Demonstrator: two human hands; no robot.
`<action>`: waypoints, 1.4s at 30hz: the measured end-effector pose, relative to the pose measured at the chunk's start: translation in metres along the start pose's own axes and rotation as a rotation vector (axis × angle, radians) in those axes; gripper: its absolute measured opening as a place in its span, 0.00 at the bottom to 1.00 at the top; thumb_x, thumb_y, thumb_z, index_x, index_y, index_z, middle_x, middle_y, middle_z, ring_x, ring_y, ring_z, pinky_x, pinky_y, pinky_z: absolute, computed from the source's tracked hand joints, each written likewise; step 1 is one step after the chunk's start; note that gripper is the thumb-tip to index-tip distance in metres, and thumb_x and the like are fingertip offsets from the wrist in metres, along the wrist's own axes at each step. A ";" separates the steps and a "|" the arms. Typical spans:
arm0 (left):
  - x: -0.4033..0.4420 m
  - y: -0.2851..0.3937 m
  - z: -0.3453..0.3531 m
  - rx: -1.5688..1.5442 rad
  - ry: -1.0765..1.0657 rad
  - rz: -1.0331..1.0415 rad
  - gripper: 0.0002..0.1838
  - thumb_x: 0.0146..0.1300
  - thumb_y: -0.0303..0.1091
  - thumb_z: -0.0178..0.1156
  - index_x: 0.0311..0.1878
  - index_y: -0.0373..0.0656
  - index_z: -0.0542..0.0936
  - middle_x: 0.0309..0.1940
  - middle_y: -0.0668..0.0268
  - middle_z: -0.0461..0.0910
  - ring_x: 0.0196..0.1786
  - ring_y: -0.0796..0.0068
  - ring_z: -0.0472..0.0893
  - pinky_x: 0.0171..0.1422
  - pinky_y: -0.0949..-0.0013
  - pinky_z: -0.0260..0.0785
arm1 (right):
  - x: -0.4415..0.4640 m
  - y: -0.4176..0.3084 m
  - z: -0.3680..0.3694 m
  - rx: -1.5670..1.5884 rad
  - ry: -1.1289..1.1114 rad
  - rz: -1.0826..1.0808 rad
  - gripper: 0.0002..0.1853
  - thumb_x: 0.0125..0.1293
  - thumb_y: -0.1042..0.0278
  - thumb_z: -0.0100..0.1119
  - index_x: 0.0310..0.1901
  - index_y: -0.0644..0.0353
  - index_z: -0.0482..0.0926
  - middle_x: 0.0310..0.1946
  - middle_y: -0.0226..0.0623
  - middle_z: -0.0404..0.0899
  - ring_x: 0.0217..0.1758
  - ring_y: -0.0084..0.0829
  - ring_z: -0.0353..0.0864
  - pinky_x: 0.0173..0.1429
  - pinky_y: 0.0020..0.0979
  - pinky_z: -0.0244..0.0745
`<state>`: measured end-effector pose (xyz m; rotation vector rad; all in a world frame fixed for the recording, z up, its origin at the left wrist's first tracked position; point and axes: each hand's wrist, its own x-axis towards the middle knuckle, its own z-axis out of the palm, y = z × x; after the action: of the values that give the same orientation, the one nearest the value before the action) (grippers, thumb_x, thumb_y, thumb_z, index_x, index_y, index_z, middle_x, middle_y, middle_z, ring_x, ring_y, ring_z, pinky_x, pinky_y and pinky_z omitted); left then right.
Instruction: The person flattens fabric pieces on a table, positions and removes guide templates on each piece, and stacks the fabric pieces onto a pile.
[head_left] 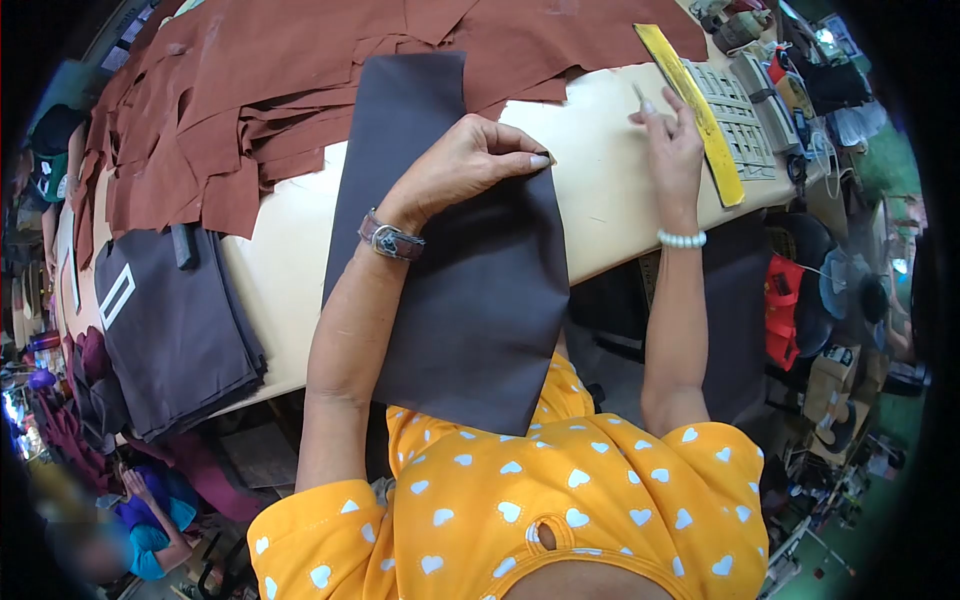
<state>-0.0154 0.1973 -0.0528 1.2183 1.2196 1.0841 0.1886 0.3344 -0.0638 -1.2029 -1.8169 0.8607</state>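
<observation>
A dark fabric panel [440,270] lies partly on the pale table [610,180] and hangs over its front edge onto my lap. My left hand [490,160] pinches the panel's right edge between thumb and fingertips. To the right, over the table, my right hand [672,140] is raised, with a small thin pointed tool [640,96] between its thumb and fingers. It does not touch the fabric.
Reddish-brown fabric pieces [250,80] cover the table's back and left. A dark fabric stack [180,320] lies at the left edge. A yellow ruler [700,120] and patterned cream pieces [745,125] lie at right. Another person [150,520] sits at lower left.
</observation>
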 end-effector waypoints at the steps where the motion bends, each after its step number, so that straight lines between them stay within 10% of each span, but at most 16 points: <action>1: 0.000 0.000 0.001 0.000 0.010 0.001 0.11 0.62 0.32 0.60 0.43 0.35 0.82 0.34 0.70 0.82 0.37 0.86 0.75 0.45 0.82 0.67 | 0.007 0.005 -0.003 -0.132 0.082 -0.026 0.26 0.65 0.64 0.57 0.60 0.71 0.65 0.32 0.39 0.80 0.28 0.22 0.75 0.33 0.27 0.71; 4: 0.003 0.002 0.003 0.137 0.118 0.085 0.11 0.62 0.31 0.59 0.43 0.34 0.81 0.33 0.71 0.81 0.37 0.86 0.75 0.44 0.81 0.67 | 0.016 0.019 0.000 -0.488 0.319 -0.580 0.30 0.63 0.61 0.60 0.60 0.72 0.63 0.40 0.45 0.77 0.33 0.26 0.76 0.34 0.29 0.73; 7: 0.001 0.010 0.014 0.358 0.323 0.248 0.11 0.61 0.30 0.58 0.43 0.34 0.81 0.34 0.67 0.83 0.37 0.81 0.78 0.44 0.77 0.69 | -0.057 -0.055 0.018 0.283 -0.152 -0.126 0.37 0.59 0.64 0.64 0.65 0.69 0.56 0.42 0.47 0.75 0.38 0.29 0.76 0.41 0.31 0.74; 10: -0.005 0.014 0.018 0.580 0.541 0.500 0.12 0.59 0.32 0.59 0.44 0.35 0.80 0.41 0.54 0.81 0.44 0.63 0.80 0.50 0.67 0.70 | -0.095 -0.061 0.039 0.075 -0.277 -0.214 0.35 0.59 0.73 0.59 0.66 0.67 0.54 0.40 0.54 0.76 0.38 0.43 0.79 0.46 0.36 0.73; 14: -0.074 0.019 0.005 1.015 0.863 0.346 0.21 0.56 0.36 0.62 0.52 0.37 0.76 0.48 0.52 0.77 0.53 0.54 0.74 0.59 0.60 0.64 | -0.089 -0.046 0.050 0.022 -0.200 -0.244 0.33 0.59 0.78 0.54 0.66 0.66 0.55 0.39 0.64 0.76 0.42 0.57 0.79 0.47 0.42 0.72; 19: -0.159 -0.028 0.013 1.093 1.085 -0.120 0.16 0.53 0.35 0.65 0.41 0.34 0.77 0.45 0.52 0.77 0.51 0.54 0.74 0.57 0.58 0.64 | -0.089 -0.054 0.050 -0.525 -0.016 -0.543 0.37 0.55 0.74 0.61 0.67 0.60 0.56 0.45 0.53 0.74 0.48 0.47 0.74 0.52 0.42 0.69; 23: -0.157 -0.033 0.022 0.937 1.106 -0.075 0.10 0.54 0.32 0.64 0.33 0.35 0.77 0.38 0.55 0.78 0.41 0.58 0.77 0.47 0.61 0.68 | -0.109 -0.085 0.066 -0.484 -0.088 -0.648 0.37 0.52 0.74 0.62 0.65 0.58 0.61 0.55 0.45 0.67 0.61 0.43 0.64 0.62 0.40 0.62; 26: -0.153 -0.016 0.025 0.589 1.090 -0.170 0.06 0.58 0.29 0.61 0.36 0.36 0.76 0.24 0.65 0.76 0.24 0.76 0.75 0.28 0.74 0.66 | -0.140 -0.109 0.091 0.143 -0.395 -0.522 0.27 0.56 0.78 0.58 0.60 0.66 0.66 0.47 0.46 0.73 0.47 0.36 0.75 0.50 0.33 0.73; 33: -0.172 -0.022 0.014 -0.372 0.979 -0.037 0.24 0.59 0.23 0.60 0.58 0.35 0.66 0.30 0.63 0.81 0.31 0.81 0.79 0.33 0.81 0.71 | -0.158 -0.092 0.122 0.554 -0.541 -0.143 0.19 0.62 0.79 0.55 0.55 0.72 0.69 0.30 0.36 0.78 0.29 0.19 0.76 0.33 0.22 0.75; 42: -0.149 -0.024 0.024 -0.341 0.925 0.002 0.28 0.52 0.18 0.65 0.57 0.32 0.67 0.25 0.69 0.78 0.31 0.83 0.77 0.37 0.82 0.70 | -0.160 -0.104 0.121 0.481 -0.452 -0.083 0.22 0.58 0.75 0.60 0.54 0.71 0.69 0.26 0.37 0.76 0.28 0.19 0.76 0.31 0.22 0.74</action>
<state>-0.0028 0.0453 -0.0665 0.4255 1.5972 1.8652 0.0796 0.1364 -0.0695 -0.6557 -1.8298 1.5076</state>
